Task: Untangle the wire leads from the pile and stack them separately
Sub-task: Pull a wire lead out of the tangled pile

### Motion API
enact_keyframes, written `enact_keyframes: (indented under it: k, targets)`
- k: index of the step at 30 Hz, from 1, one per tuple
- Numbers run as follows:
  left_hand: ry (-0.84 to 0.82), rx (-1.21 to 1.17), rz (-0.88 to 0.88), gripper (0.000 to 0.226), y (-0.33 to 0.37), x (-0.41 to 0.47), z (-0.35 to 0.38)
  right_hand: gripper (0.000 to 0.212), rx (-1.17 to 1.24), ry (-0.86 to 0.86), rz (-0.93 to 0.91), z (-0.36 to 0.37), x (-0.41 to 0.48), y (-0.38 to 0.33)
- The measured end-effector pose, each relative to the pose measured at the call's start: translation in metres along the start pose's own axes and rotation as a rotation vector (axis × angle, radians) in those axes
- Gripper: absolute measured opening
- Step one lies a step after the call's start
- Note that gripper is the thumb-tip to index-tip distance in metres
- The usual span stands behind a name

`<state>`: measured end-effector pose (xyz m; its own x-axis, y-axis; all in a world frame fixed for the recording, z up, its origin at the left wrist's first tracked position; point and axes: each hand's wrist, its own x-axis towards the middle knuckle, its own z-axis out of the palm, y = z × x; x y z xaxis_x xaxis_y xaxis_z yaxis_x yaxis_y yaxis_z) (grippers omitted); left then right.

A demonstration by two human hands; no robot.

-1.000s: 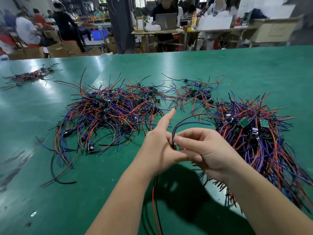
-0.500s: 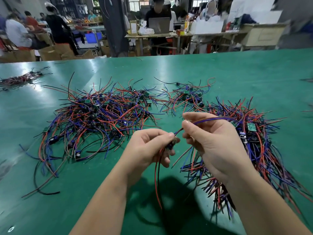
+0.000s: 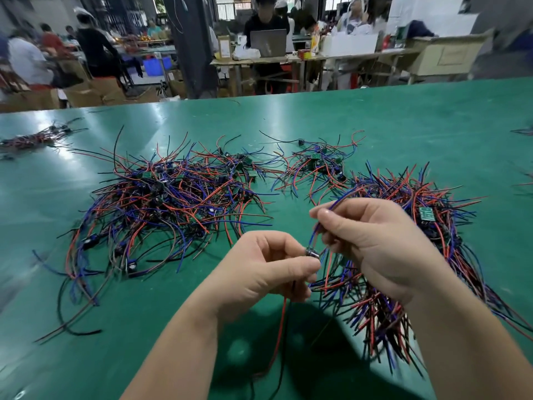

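A big tangled pile of red, blue and black wire leads (image 3: 161, 209) with small green boards lies left of centre on the green table (image 3: 418, 125). A smaller tangle (image 3: 315, 166) sits behind the hands. A denser stack of leads (image 3: 427, 223) lies to the right, partly hidden by my right arm. My left hand (image 3: 259, 272) pinches the small dark component of one wire lead (image 3: 313, 252), whose red and black wires hang down toward me. My right hand (image 3: 375, 241) pinches that lead's blue wire between thumb and fingers, just above the component.
A small bundle of leads (image 3: 37, 138) lies at the far left of the table, and a few wire ends (image 3: 523, 131) show at the right edge. Beyond the table's far edge stand people, cardboard boxes and a desk with a laptop (image 3: 268, 43).
Both hands have risen and drawn apart a little. The left hand went from thumb-out to pinching the component; the right hand slid along the blue wire, pulling it straight.
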<state>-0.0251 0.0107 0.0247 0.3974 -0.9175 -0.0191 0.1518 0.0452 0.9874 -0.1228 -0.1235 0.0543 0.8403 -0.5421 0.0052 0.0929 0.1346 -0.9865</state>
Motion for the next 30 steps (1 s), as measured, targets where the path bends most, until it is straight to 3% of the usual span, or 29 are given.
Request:
enact_keyframes:
  k: [4, 7, 12, 15, 17, 19, 22, 26, 30]
  targets:
    - [-0.210, 0.126, -0.104, 0.017, 0.001, -0.006, -0.001, 0.008, 0.191, 0.175, -0.070, -0.013, 0.006, -0.011]
    - [-0.281, 0.170, -0.164, 0.010, 0.001, -0.009, -0.001, 0.026, 0.318, 0.271, -0.095, -0.018, 0.009, -0.013]
    - [-0.329, 0.108, -0.187, 0.037, -0.003, -0.008, -0.004, 0.026, 0.387, 0.235, -0.132, -0.010, 0.011, -0.008]
    - [-0.352, -0.003, -0.069, 0.024, 0.000, -0.009, -0.004, 0.028, 0.379, 0.220, -0.094, -0.008, 0.012, -0.007]
    - [-0.289, -0.204, 0.066, 0.018, 0.002, -0.008, -0.004, 0.020, 0.310, 0.182, -0.018, -0.005, 0.012, -0.003]
    - [-0.149, -0.403, 0.178, 0.027, 0.003, -0.003, -0.005, 0.027, 0.172, 0.088, 0.071, -0.003, 0.009, 0.003]
    - [0.113, -0.503, 0.340, 0.036, 0.002, 0.004, -0.004, 0.025, -0.029, -0.127, 0.096, 0.003, 0.003, 0.009]
    - [0.361, -0.056, 0.470, 0.036, -0.006, 0.009, 0.007, 0.028, 0.135, -0.161, 0.006, 0.012, -0.001, 0.010]
    - [0.350, 0.249, 0.520, 0.037, -0.016, 0.010, 0.010, 0.014, 0.195, -0.008, -0.015, 0.010, 0.003, 0.009]
